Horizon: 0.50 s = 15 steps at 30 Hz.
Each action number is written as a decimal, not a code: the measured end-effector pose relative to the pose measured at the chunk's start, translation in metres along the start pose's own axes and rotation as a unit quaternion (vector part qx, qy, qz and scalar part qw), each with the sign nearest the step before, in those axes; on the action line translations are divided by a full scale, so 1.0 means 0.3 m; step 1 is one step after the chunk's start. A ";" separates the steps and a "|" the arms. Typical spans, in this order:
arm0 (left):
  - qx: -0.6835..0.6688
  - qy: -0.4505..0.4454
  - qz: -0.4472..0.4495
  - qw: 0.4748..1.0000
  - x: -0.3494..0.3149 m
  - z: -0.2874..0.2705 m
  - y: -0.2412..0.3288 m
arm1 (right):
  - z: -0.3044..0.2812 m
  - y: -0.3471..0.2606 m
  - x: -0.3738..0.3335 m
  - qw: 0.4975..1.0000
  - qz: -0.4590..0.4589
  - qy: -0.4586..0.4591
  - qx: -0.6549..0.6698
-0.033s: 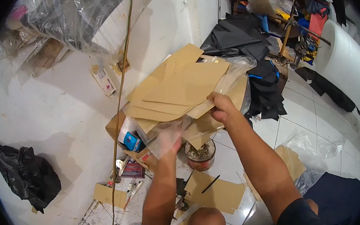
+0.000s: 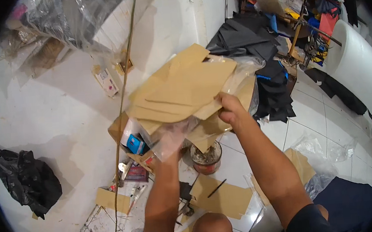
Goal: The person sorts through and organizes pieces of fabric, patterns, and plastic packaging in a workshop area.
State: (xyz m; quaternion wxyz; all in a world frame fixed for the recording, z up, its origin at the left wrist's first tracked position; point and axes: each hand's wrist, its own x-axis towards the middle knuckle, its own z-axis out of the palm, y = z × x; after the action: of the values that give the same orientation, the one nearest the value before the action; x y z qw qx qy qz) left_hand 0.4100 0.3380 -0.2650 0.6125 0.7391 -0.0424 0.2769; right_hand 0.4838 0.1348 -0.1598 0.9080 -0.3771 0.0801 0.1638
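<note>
Your right hand [image 2: 231,111] grips the stack of brown cardboard sheets [image 2: 179,92] at its right edge. Your left hand [image 2: 171,146] closes on the clear plastic bag [image 2: 175,137] below them, above an open box [image 2: 128,138] and a small tin [image 2: 206,157] on the floor [image 2: 319,117].

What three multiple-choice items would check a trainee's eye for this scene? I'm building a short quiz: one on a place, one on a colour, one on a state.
1. Where does the black plastic bag lie?
A. far left on the floor
B. on the white chair
C. inside the cardboard box

2. What colour are the cut sheets held up?
A. blue
B. tan brown
C. green

3. What is the right hand doing?
A. hanging free
B. resting on the small tin
C. gripping the sheets' edge

Answers: 1 A, it sits alone by the left rim; 2 B, plain cardboard tone; 3 C, its fingers close on the stack.
</note>
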 end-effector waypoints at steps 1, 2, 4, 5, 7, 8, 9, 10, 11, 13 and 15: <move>-0.191 0.013 -0.069 0.979 0.055 0.038 0.062 | -0.039 -0.043 0.014 0.999 -0.025 -0.044 -0.014; -0.359 0.035 -0.142 0.922 0.110 0.058 0.133 | -0.069 -0.073 0.022 0.994 -0.044 -0.091 -0.027; -0.479 0.073 -0.219 0.847 0.198 0.014 0.224 | 0.036 -0.127 -0.036 0.998 -0.050 -0.026 -0.012; -0.511 0.077 -0.249 0.819 0.247 0.029 0.250 | 0.046 -0.174 -0.031 0.997 -0.066 -0.047 -0.001; -0.463 -0.032 -0.176 0.868 0.294 -0.036 0.201 | 0.106 -0.223 -0.036 0.994 -0.078 -0.069 0.017; -0.407 -0.136 -0.090 0.899 0.310 -0.080 0.165 | 0.158 -0.226 -0.045 0.994 -0.078 -0.061 0.045; -0.404 -0.139 -0.092 0.899 0.319 -0.117 0.117 | 0.190 -0.231 -0.050 0.993 -0.080 -0.055 0.073; -0.286 -0.058 -0.146 0.945 0.321 -0.140 0.059 | 0.197 -0.242 -0.050 0.992 -0.082 -0.053 0.075; -0.160 0.024 -0.197 0.967 0.310 -0.139 0.041 | 0.196 -0.248 -0.046 0.996 -0.077 -0.035 0.002; 0.069 -0.047 -0.207 0.975 0.256 -0.129 0.016 | 0.195 -0.257 -0.051 0.996 -0.073 -0.028 -0.050; 0.291 -0.113 -0.205 0.928 0.179 -0.083 0.039 | 0.198 -0.260 -0.071 0.995 -0.083 -0.040 -0.021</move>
State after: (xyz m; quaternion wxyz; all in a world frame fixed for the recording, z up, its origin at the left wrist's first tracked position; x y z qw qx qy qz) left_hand 0.4416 0.3731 -0.2275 0.4053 0.9038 0.1237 0.0596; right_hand 0.4931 0.1204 -0.0608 0.9130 -0.3944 0.0082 0.1043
